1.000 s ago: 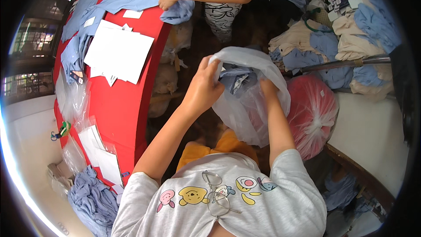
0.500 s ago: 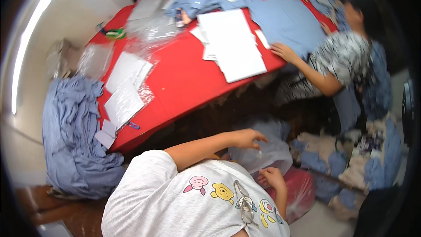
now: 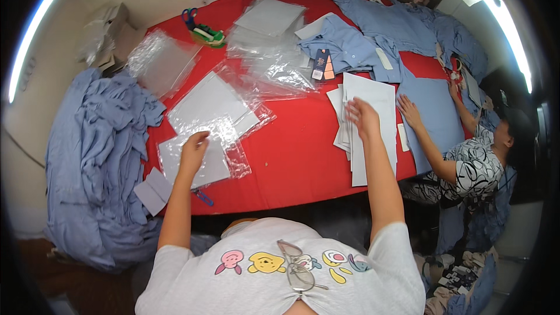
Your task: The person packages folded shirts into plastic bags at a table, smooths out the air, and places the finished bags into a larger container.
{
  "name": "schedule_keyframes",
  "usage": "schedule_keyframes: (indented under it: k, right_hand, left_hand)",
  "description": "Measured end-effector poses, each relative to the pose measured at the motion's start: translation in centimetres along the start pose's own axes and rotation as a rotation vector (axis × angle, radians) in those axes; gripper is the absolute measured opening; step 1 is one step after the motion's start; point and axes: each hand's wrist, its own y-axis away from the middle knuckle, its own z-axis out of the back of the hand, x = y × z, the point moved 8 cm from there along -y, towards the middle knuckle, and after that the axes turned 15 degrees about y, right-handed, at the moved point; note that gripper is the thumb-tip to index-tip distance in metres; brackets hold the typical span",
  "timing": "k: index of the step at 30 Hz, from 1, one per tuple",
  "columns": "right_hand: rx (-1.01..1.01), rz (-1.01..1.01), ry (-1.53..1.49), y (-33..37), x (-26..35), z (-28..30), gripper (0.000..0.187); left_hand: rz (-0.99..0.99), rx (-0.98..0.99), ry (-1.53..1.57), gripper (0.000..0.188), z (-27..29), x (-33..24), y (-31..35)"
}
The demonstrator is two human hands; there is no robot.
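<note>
My left hand is over a white card sheet in a clear plastic bag, at the left of the red-covered table. Its fingers are loosely bent and nothing shows in them; whether they touch the plastic I cannot tell. Behind it lie more white sheets with clear plastic around them. My right hand, palm turned inward and fingers apart, is at a stack of long white sheets near the table's front right. It grips nothing.
A co-worker's hand rests on a folded blue garment at right. Clear bags, a green tape dispenser and blue-handled scissors lie farther back. Crumpled blue cloth hangs at left. A blue clip-like tool lies by the front edge.
My hands have moved from beside the table, near a clear plastic bag at lower right, to above the tabletop and apart. The view has swung toward the table.
</note>
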Motion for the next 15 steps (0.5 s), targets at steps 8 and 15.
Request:
schedule_keyframes:
  k: [8, 15]
  right_hand:
    - [-0.585, 0.032, -0.031, -21.5, 5.5, 2.4, 0.074]
    - [-0.272, -0.253, 0.309, -24.6, 6.9, -0.6, 0.053]
  left_hand:
    - [0.208, -0.124, 0.164, 0.027, 8.4, 6.9, 0.6]
    - [0.270, -0.148, 0.242, 0.027, 9.0, 9.9, 1.1]
